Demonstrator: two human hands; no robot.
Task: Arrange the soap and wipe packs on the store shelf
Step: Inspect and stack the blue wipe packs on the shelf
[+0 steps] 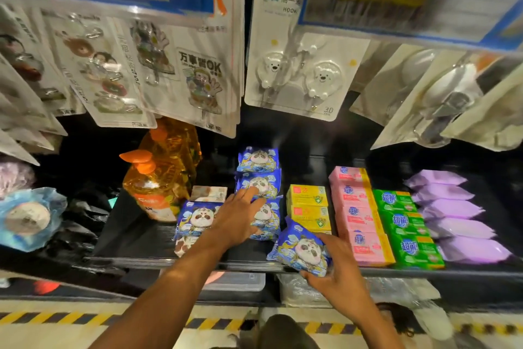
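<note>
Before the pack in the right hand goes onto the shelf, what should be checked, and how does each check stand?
1. The right hand grips the held panda pack: ok.
2. Its printed face is up, like the panda row: ok.
3. The left hand is off that row: not ok, its fingers rest on packs.
4. Free space at the row's front: cannot tell, the left hand covers it.

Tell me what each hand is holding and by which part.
Right hand grips a blue panda pack by its near right edge. Left hand holds nothing; its straight fingers rest on the shelved panda packs.
</note>
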